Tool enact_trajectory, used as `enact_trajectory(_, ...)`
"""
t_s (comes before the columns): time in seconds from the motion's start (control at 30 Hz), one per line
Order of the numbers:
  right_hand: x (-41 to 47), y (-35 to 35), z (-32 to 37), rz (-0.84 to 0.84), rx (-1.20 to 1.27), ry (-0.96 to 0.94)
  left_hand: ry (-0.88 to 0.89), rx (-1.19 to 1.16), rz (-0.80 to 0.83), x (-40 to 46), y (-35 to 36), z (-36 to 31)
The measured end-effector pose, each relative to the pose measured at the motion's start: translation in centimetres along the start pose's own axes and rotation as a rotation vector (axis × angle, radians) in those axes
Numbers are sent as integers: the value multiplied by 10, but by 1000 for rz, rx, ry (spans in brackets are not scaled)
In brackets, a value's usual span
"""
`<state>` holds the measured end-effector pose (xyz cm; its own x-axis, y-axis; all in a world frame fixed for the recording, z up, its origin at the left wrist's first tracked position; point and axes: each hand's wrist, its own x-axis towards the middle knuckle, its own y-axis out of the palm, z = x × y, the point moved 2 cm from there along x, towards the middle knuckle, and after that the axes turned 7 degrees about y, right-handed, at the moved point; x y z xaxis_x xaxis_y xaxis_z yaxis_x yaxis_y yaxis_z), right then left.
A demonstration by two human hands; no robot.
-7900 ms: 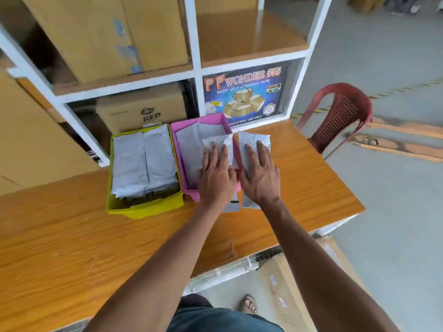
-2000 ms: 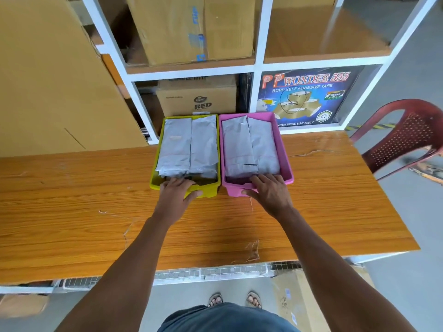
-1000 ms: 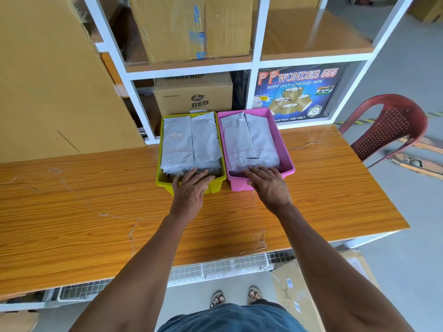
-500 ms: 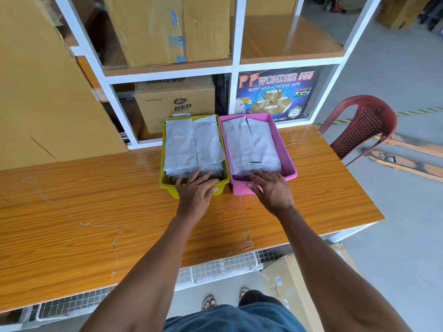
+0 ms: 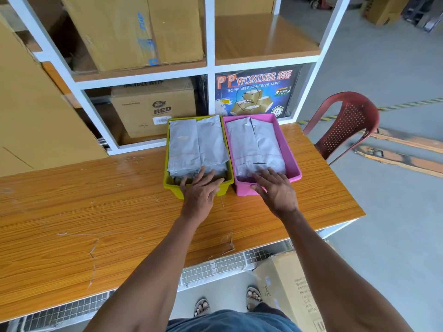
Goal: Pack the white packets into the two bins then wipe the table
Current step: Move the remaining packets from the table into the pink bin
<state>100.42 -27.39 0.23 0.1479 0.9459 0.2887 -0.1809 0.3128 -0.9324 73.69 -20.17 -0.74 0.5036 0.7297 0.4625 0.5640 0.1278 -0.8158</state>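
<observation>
While both hands rest at the near ends of two bins, the white packets lie packed inside them.

The yellow-green bin and the pink bin stand side by side, touching, at the far edge of the wooden table, just in front of a white shelf. Each holds packets of pale grey-white plastic, slightly crinkled, stacked in two rows lengthwise and filling the bin to about its rim; a thin red line crosses some. The left hand lies flat over the yellow-green bin's near rim, fingers straight and spread, tips on the packets. The right hand lies likewise over the pink bin's near rim, fingers spread and gripping nothing. A red plastic chair stands off to the right.
</observation>
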Motion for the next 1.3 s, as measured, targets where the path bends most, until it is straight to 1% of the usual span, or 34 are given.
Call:
enact_trajectory(0.2,2,-9,-46,24,18,-1,-6,4,5,17,23,-37)
enact_trajectory(0.47,7,-19,-95,-19,93,-46,-34,17,33,35,50,-72)
enact_trajectory(0.67,17,-22,-131,9,102,-64,-56,23,26,49,68,-99)
enact_trajectory(1.07,35,-24,-185,-14,117,-50,-59,34,24,81,99,-129)
enact_trajectory(1.3,46,-25,-210,-9,100,-78,-68,39,3,92,114,-143)
